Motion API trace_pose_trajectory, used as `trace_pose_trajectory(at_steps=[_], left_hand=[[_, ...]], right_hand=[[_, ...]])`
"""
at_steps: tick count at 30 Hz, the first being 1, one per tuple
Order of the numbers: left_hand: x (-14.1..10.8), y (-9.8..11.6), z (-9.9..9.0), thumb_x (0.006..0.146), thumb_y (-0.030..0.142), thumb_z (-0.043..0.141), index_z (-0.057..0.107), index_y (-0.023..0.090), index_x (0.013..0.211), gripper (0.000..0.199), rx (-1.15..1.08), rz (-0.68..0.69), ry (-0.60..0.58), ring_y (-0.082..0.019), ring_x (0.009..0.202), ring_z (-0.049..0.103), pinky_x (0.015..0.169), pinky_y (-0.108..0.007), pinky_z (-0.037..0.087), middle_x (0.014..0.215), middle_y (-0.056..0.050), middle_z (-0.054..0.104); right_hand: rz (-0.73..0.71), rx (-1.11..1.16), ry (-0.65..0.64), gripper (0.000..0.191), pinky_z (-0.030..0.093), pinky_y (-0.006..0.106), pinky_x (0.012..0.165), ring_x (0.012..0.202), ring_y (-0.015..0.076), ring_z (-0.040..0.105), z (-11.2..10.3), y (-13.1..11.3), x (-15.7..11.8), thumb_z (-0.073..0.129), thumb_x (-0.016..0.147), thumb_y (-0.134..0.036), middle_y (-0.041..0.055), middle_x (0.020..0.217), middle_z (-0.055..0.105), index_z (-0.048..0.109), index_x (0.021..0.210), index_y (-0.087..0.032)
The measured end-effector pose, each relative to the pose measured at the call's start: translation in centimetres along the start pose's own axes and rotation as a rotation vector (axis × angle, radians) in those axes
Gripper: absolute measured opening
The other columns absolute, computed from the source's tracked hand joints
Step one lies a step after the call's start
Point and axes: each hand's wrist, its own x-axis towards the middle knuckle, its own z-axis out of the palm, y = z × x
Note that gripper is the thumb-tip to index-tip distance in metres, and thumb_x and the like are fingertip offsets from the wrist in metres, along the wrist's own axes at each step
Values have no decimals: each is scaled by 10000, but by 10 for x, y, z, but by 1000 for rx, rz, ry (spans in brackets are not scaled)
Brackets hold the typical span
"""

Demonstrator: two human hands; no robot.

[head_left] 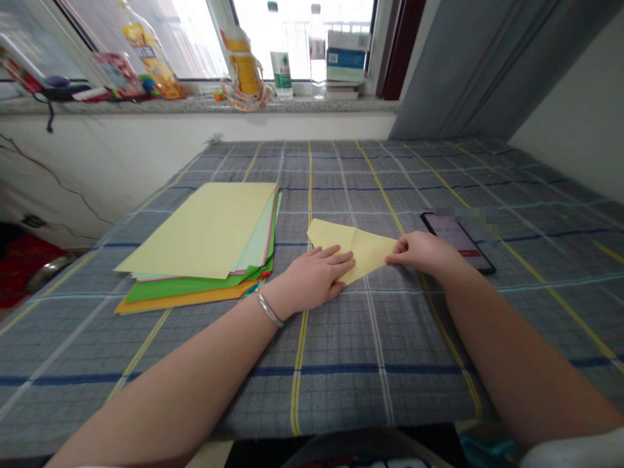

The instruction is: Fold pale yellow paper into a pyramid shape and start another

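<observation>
Folded yellow paper (pixel 371 246) lies on the desk (pixel 341 396), right of the paper stack (pixel 205 227) and left of the phone (pixel 458 242). The left hand (pixel 314 278) rests flat across its near left part, fingers slightly spread, gripping nothing; the right hand (pixel 422 253) has thumb and fingers pinched on its right tip. The step in hand looks like shaping or pressing a fold; the next move calls for steady left-hand pressure and an aligned edge before creasing.
</observation>
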Motion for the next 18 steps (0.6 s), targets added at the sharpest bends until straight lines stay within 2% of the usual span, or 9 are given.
trace_pose_trajectory(at_steps=[9, 18], left_hand=[[1, -1, 0, 932, 310, 517, 449, 193, 1428, 514, -12, 4, 10, -275, 1394, 377, 1137, -438, 342, 1504, -27, 435], [3, -6, -1, 909, 311, 567, 518, 161, 1369, 486, -38, 37, 22, -274, 1374, 410, 1126, -418, 375, 1457, -36, 497]], right_hand=[[62, -40, -5, 210, 359, 292, 546, 643, 183, 605, -6, 1, -4, 697, 706, -431, 20, 673, 690, 688, 666, -225], [61, -47, 38, 216, 349, 294, 547, 666, 179, 581, -5, 8, -4, 681, 724, -433, 15, 719, 679, 644, 700, -221]])
